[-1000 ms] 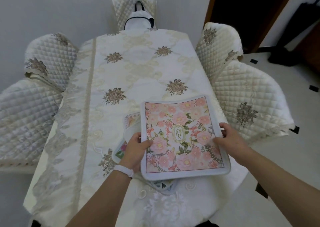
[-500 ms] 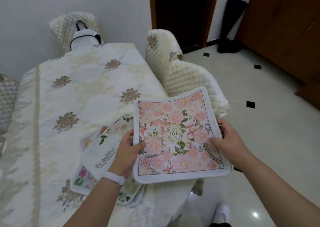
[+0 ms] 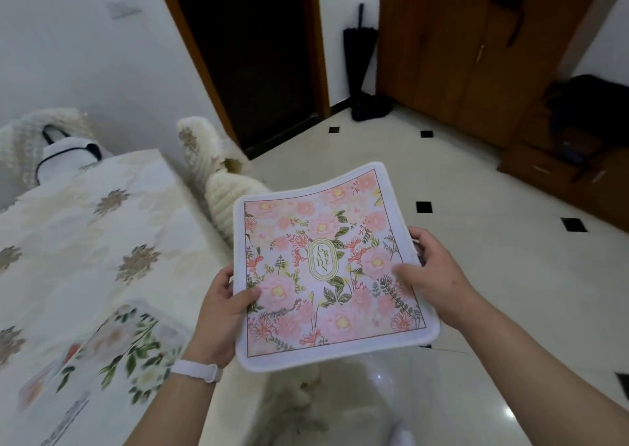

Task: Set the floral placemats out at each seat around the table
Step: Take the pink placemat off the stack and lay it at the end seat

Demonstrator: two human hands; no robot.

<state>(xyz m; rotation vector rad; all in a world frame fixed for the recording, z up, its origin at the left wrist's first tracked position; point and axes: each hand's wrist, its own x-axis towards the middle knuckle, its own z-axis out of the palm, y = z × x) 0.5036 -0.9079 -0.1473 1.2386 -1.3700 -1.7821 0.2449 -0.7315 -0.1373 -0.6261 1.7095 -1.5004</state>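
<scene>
A pink floral placemat point(image 3: 326, 268) with a white border and a "GARDEN" oval in its middle is held in the air, to the right of the table and over the floor. My left hand point(image 3: 224, 313) grips its left edge and my right hand point(image 3: 432, 275) grips its right edge. A stack of other floral placemats point(image 3: 112, 353) lies on the table's near corner, blurred, with a green-leaf one on top. The table point(image 3: 78, 241) wears a cream embroidered cloth.
Quilted cream chairs point(image 3: 221, 187) stand along the table's right side, another point(image 3: 44, 129) at its far end with a white bag. Glossy tiled floor point(image 3: 476, 309) lies to the right. A dark doorway, a black umbrella point(image 3: 360, 57) and wooden cabinets are behind.
The view has swung right, away from the table. The pink placemat, still in both hands, has moved off the table's edge and now hangs over the floor.
</scene>
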